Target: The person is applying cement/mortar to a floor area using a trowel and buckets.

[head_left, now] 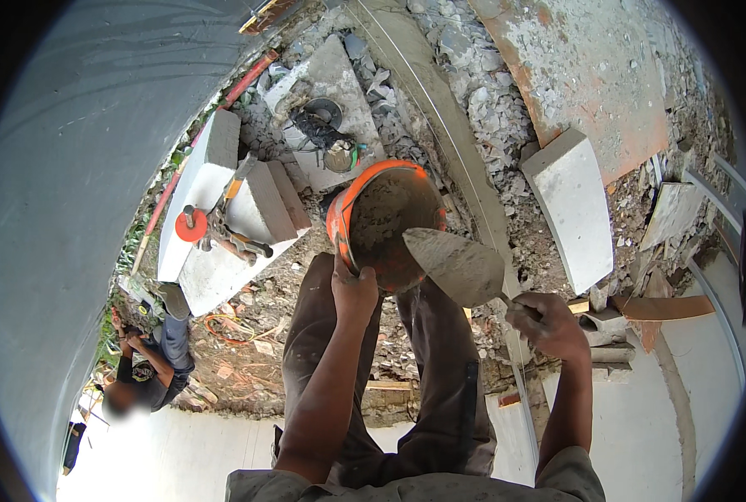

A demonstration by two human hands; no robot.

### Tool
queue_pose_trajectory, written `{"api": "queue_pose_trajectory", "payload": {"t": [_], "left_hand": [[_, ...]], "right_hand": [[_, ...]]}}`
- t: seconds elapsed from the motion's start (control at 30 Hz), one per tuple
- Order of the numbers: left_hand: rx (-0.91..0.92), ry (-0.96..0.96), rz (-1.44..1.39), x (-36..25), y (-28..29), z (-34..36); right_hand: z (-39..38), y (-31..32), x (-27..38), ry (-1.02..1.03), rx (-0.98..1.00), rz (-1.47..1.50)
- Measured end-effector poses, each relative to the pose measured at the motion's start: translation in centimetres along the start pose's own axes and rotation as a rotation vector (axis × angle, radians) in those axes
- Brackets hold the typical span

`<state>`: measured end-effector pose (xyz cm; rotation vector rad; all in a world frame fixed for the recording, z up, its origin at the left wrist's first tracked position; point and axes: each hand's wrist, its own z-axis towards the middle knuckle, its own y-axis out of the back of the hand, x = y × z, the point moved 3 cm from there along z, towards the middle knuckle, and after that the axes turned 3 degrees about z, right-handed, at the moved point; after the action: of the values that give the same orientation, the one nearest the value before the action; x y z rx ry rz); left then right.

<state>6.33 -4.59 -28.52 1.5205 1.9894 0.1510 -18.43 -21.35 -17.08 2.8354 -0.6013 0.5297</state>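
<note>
Left hand (356, 294) grips the near rim of an orange bucket (338, 219) just beyond the knees (423, 305), grey mortar (387, 205) coating its inside. Right hand (550, 325) is closed round the handle of a trowel (459, 266), whose smeared blade overlaps the bucket's mouth. Off to the right, a white block (572, 213) lies on rubble (492, 117).

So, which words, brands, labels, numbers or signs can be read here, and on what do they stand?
None is readable.
Co-worker's dark shirt: pale marks, too small and blurred to read.
Round orange plastic bucket, grey pointed metal trowel: no lettering I can make out.
</note>
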Motion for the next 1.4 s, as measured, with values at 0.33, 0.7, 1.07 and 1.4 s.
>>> {"api": "queue_pose_trajectory", "payload": {"t": [0.33, 0.7, 1.07, 1.4], "left_hand": [[0.006, -0.376, 0.397, -2.9, 1.4, -2.4], [-0.049, -0.117, 0.041, 2.0, 1.3, -0.8], [0.005, 0.222, -0.422, 2.4, 0.3, -0.5], [-0.087, 0.144, -0.343, 1.7, 0.1, -0.1]], "right_hand": [[14.1, -10.3, -1.2, 0.289, -0.054, -0.771], [13.7, -13.6, -6.1, 0.39, -0.118, -0.419], [8.2, -9.7, -1.7, 0.547, -0.284, -0.031], [6.7, -0.3, 1.3, 0.416, -0.551, 0.381]]}}
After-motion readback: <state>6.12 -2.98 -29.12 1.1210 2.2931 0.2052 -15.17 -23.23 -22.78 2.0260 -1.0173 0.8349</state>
